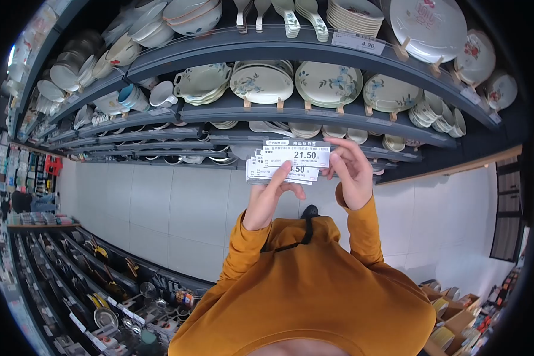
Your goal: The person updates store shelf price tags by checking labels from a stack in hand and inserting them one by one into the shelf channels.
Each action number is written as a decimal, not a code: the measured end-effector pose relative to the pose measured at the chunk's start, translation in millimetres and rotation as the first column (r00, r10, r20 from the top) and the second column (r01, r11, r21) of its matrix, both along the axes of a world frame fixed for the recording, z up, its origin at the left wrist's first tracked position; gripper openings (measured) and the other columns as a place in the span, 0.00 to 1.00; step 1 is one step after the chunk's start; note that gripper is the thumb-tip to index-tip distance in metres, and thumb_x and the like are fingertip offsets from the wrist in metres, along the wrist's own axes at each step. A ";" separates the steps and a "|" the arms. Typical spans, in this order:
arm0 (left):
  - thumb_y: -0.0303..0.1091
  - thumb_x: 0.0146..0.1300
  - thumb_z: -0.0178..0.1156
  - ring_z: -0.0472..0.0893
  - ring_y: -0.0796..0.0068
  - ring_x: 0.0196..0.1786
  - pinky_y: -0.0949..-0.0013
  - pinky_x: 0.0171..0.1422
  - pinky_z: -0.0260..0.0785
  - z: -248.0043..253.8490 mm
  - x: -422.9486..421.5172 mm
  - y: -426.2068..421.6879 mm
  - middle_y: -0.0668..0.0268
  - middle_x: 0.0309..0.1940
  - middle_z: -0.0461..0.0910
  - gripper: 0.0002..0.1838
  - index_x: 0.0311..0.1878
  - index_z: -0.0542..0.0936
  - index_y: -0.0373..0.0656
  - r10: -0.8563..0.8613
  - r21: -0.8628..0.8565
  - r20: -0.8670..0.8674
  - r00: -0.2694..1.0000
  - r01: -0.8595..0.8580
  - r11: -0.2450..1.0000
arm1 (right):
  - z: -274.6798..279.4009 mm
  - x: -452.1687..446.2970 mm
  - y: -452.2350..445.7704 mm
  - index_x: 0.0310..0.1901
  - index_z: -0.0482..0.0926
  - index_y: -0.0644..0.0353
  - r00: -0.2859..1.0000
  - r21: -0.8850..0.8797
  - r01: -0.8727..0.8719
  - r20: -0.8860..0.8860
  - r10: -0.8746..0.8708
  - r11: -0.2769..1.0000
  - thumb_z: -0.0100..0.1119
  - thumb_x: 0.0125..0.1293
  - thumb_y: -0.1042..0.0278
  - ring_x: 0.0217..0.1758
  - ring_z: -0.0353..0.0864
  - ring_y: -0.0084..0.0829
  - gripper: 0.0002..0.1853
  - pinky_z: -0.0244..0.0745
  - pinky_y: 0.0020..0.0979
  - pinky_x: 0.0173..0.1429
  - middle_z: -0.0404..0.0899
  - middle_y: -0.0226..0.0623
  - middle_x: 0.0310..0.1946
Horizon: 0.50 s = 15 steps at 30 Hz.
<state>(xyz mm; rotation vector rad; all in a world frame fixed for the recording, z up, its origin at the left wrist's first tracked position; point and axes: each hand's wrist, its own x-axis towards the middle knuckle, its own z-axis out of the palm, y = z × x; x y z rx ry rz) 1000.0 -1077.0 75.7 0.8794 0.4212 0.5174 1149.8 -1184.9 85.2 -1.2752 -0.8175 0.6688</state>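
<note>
A stack of white price labels [282,174] lies in my left hand [266,200], whose thumb presses on its front. The top label [296,155], printed 21.50, sticks up above the others, and its right end is between the thumb and fingers of my right hand [351,169]. Part of another label below it reads ".50". Both hands are in front of the lower shelves, below the row of flowered plates [328,83]. The ends of some left fingers are hidden behind the stack.
Shelves [231,111] with bowls, plates and spoons run across the top, with a 4.90 price tag [358,43] on the upper edge. Pans and utensils fill racks [101,279] at the lower left. Cardboard boxes [457,320] stand at the lower right. Pale floor tiles [142,207] lie between.
</note>
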 end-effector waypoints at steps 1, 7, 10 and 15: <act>0.36 0.73 0.51 0.79 0.69 0.29 0.68 0.37 0.73 0.0 4.4 -1.8 0.57 0.42 0.81 0.16 0.55 0.73 0.34 0.015 -0.003 -0.006 1.000 -0.015 1.000 | 0.3 6.0 0.8 0.57 0.73 0.65 1.000 -0.012 -0.012 -0.003 0.012 1.000 0.52 0.71 0.72 0.33 0.76 0.19 0.15 0.71 0.21 0.37 0.79 0.30 0.32; 0.35 0.72 0.51 0.80 0.68 0.29 0.68 0.36 0.73 1.2 22.7 -8.4 0.58 0.41 0.81 0.15 0.54 0.73 0.33 0.102 -0.014 -0.054 0.993 -0.103 0.995 | -8.8 35.7 10.4 0.57 0.73 0.65 0.994 0.026 -0.106 -0.031 0.106 0.994 0.54 0.70 0.74 0.33 0.76 0.19 0.15 0.72 0.22 0.39 0.77 0.29 0.32; 0.35 0.72 0.51 0.80 0.68 0.29 0.68 0.36 0.73 2.4 30.2 -9.4 0.57 0.40 0.81 0.15 0.54 0.73 0.33 0.140 -0.004 -0.060 0.988 -0.140 0.990 | -11.2 44.6 14.4 0.57 0.73 0.65 0.989 0.025 -0.136 -0.055 0.138 0.990 0.54 0.69 0.74 0.34 0.76 0.19 0.15 0.72 0.22 0.39 0.77 0.29 0.32; 0.34 0.72 0.52 0.80 0.68 0.30 0.68 0.36 0.73 2.6 33.8 -3.8 0.57 0.41 0.81 0.15 0.53 0.73 0.32 0.148 -0.003 -0.083 0.985 -0.149 0.989 | -11.2 48.3 21.7 0.56 0.73 0.64 0.988 0.036 -0.140 -0.061 0.142 0.989 0.55 0.69 0.74 0.33 0.76 0.18 0.15 0.72 0.22 0.40 0.77 0.29 0.32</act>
